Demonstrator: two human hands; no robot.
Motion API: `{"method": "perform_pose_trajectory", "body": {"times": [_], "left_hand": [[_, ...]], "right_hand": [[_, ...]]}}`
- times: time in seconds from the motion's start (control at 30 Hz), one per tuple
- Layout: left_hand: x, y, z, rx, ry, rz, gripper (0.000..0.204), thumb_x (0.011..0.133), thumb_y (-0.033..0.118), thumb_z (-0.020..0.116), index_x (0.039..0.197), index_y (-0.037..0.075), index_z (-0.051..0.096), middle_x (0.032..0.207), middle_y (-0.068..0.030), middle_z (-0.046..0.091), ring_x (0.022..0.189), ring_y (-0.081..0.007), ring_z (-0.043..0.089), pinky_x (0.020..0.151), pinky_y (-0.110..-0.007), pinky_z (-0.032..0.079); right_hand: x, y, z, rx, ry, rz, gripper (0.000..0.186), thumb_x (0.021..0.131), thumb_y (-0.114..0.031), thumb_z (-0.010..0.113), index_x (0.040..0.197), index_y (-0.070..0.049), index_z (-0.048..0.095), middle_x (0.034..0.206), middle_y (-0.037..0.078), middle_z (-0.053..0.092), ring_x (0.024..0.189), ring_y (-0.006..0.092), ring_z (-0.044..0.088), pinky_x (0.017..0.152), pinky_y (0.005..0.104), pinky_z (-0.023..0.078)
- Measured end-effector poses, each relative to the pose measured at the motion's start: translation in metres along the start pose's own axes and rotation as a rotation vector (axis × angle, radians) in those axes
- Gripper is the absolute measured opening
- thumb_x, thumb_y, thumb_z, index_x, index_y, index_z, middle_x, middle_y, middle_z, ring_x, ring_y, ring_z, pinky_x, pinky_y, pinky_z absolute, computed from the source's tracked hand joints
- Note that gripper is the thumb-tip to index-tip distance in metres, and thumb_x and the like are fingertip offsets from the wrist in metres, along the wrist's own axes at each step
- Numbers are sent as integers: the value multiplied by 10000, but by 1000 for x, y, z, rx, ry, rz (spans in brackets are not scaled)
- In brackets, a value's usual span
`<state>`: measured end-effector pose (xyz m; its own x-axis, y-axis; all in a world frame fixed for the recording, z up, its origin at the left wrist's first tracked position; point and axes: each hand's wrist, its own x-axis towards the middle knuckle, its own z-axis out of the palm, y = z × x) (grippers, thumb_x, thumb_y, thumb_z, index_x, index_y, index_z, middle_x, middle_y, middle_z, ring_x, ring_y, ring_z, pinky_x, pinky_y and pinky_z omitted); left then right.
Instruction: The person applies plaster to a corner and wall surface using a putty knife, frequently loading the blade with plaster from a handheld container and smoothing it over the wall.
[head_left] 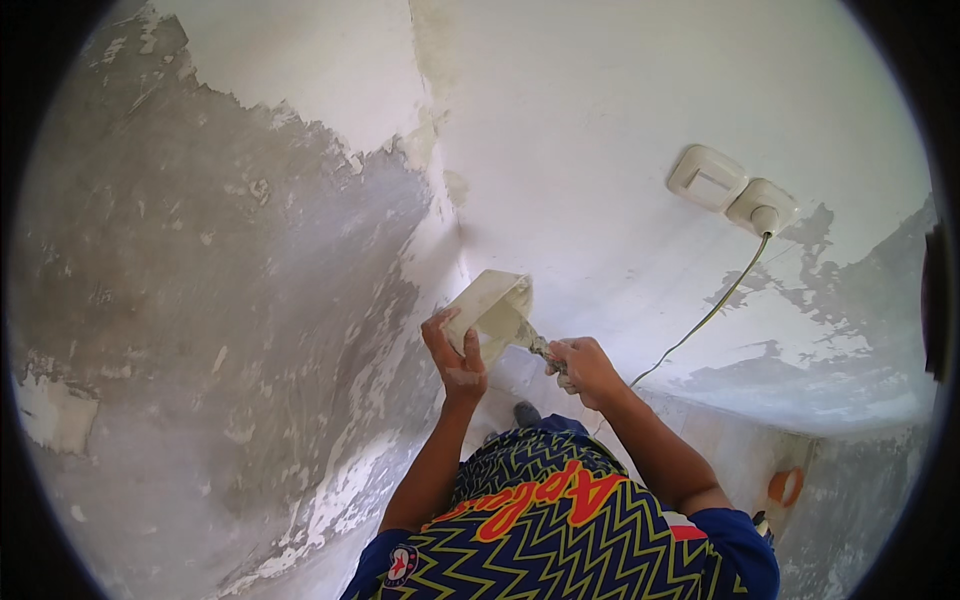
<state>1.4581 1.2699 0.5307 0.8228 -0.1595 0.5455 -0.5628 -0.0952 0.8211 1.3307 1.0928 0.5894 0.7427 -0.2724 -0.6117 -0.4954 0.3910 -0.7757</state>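
Note:
My left hand [457, 355] grips a whitish, box-shaped tub [478, 300] from its left side, thumb toward me. The tub is tilted, its open side facing right, and pale residue coats it. In my right hand [585, 372] is a putty knife [535, 342], its handle smeared with dried filler. The knife's blade end reaches into the tub's opening, where I cannot make out its tip. Both hands are in front of my chest, close to the corner where two walls meet.
The left wall [250, 260] is grey with ragged white patches. On the white wall to the right are a light switch [708, 178] and a socket [763, 207] with a plugged-in cable [715, 308] hanging down. An orange round object [786, 487] sits low at right.

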Motion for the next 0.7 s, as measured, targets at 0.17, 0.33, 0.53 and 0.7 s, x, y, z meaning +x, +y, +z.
{"method": "perform_pose_trajectory", "body": {"times": [0.17, 0.33, 0.53, 0.7], "left_hand": [[4, -16, -3, -103, 89, -192, 298, 1042, 172, 536, 1273, -16, 522, 1234, -177, 520, 1204, -303, 502, 1084, -419, 377], [6, -43, -2, -374, 57, -489, 354, 1075, 288, 540, 1305, 19, 534, 1204, -95, 582, 1119, -219, 541, 1045, -356, 412], [0, -47, -1, -673, 141, -782, 522, 1045, 453, 566, 1400, 76, 496, 1227, -77, 589, 1071, -189, 591, 952, -355, 501], [-8, -55, -11, -768, 138, -910, 584, 1029, 485, 580, 1437, 88, 452, 1246, -78, 578, 1085, -197, 595, 948, -373, 515]], "right_hand": [[-21, 2, -10, -172, -26, -131, 237, 1049, -195, 572, 1054, 23, 665, 769, 60, 599, 507, 64, 415, 438, 252, 308], [-50, -13, -1, -881, 218, -916, 293, 948, -81, 678, 1222, 14, 641, 956, 149, 662, 745, 250, 632, 671, 358, 518], [-68, -36, -4, -1231, 297, -1220, 442, 853, -45, 752, 1269, 13, 614, 1045, 211, 652, 905, 400, 649, 784, 452, 545], [-46, -44, -10, -1038, 202, -1204, 455, 834, -37, 765, 1261, 25, 620, 993, 213, 649, 898, 415, 649, 777, 469, 539]]}}
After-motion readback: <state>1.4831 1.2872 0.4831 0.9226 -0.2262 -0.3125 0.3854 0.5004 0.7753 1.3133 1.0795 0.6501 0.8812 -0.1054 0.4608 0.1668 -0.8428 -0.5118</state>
